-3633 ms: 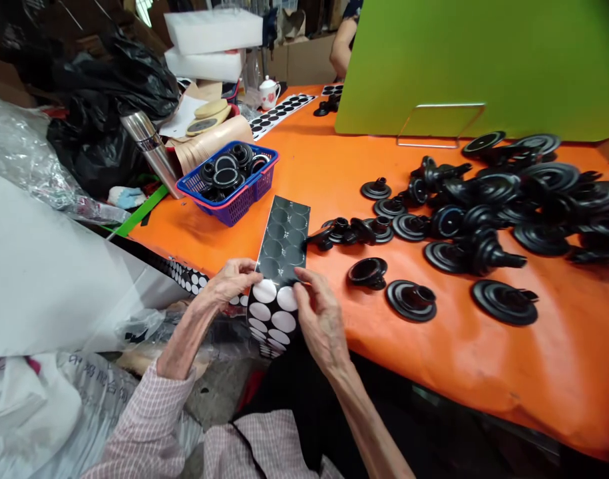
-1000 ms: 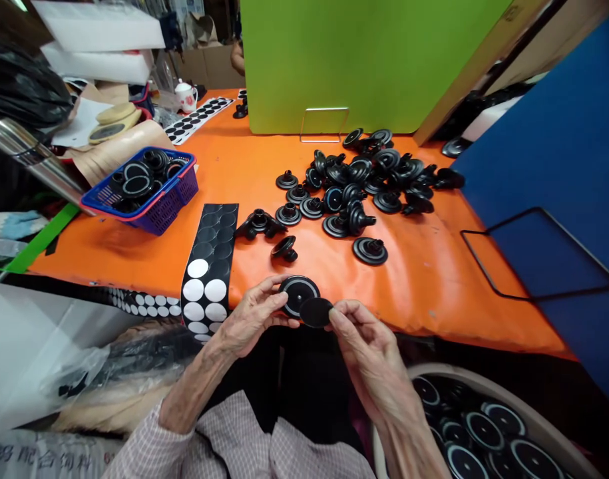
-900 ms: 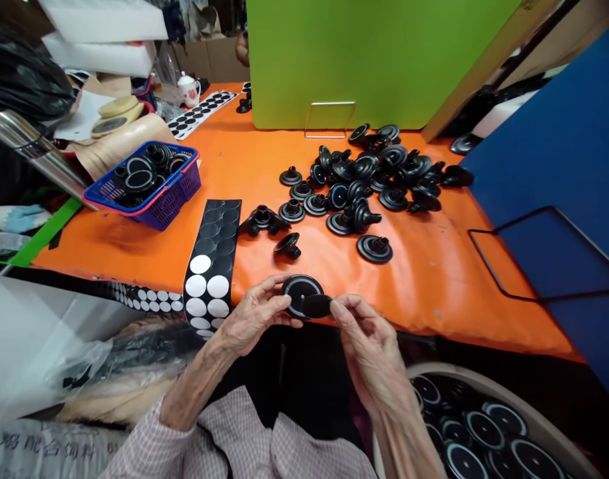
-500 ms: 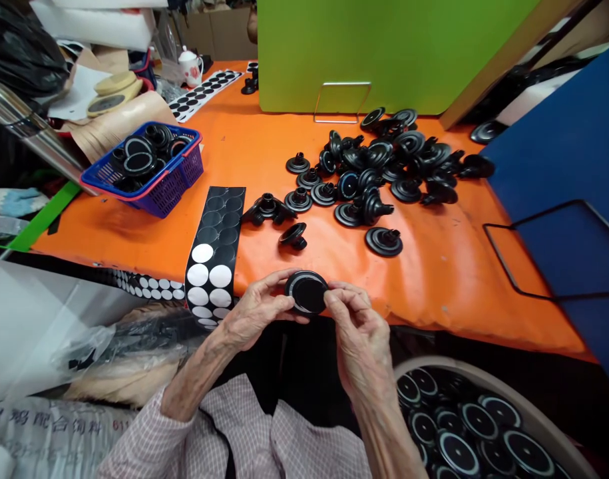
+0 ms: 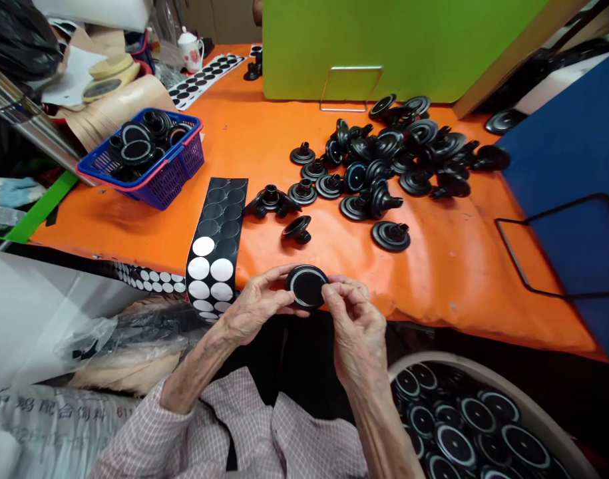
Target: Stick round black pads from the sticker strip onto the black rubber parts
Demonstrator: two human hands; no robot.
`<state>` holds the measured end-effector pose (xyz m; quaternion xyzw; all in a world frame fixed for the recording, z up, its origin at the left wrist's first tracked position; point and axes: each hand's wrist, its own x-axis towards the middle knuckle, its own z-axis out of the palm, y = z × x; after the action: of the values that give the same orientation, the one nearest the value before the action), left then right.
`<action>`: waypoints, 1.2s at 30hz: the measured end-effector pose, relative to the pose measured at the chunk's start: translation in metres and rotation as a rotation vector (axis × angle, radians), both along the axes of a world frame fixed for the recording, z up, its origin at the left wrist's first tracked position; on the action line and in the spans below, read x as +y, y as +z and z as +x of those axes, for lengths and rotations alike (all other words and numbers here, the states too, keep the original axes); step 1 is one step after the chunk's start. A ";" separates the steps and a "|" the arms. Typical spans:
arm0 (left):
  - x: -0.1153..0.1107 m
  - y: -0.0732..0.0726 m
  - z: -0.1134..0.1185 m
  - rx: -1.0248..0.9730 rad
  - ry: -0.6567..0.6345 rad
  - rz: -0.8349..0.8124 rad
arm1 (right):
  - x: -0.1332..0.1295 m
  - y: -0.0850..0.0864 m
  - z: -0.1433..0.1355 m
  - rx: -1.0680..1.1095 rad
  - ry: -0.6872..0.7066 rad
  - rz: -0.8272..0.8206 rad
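Note:
My left hand [image 5: 261, 299] grips a round black plastic cap [image 5: 291, 281] by its left edge, flat face up, at the table's front edge. A black round sticker [image 5: 309, 289] lies over that face, with a pale grey ring showing around its left and upper side. My right hand [image 5: 357, 313] pinches the right edge of the sticker between thumb and forefinger, touching the cap there; the other fingers are curled. Left of my hands, a black sticker strip [image 5: 219, 213] hangs over the edge, with bare white circles on its lower part. One loose cap [image 5: 297, 229] lies tipped just beyond my hands.
A heap of black stemmed caps [image 5: 379, 156] covers the orange table's [image 5: 264, 133] middle right. A blue basket [image 5: 169, 176] of caps stands left. At lower right is a round tub [image 5: 446, 359] full of caps. Green [image 5: 399, 46] and blue [image 5: 574, 153] panels stand behind and right.
The view has shifted slightly. Both hands stay at the same cap, and the sticker appears to sit about as before, with the right thumb still at its edge.

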<state>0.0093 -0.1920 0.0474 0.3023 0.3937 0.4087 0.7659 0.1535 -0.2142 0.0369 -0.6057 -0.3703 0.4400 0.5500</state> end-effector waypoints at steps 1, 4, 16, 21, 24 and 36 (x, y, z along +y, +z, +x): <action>0.000 -0.001 0.000 0.000 0.000 0.005 | 0.000 0.000 0.000 -0.015 0.001 -0.001; 0.000 -0.002 -0.001 0.003 -0.003 0.011 | 0.001 -0.001 -0.001 -0.074 0.008 -0.006; -0.001 -0.004 -0.002 0.013 -0.020 0.020 | -0.001 -0.006 -0.006 -0.325 -0.006 0.085; -0.002 -0.001 0.002 0.040 0.058 -0.012 | -0.002 -0.011 -0.010 -0.542 -0.028 0.205; -0.002 0.000 0.004 0.048 0.108 -0.032 | -0.002 -0.012 -0.014 -0.665 -0.038 0.292; -0.009 0.003 0.000 0.102 0.189 -0.018 | -0.006 -0.019 -0.023 -0.319 -0.008 0.051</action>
<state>0.0096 -0.2005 0.0502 0.2775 0.4623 0.4597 0.7057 0.1308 -0.2203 0.0184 -0.6552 -0.4614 0.3264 0.5013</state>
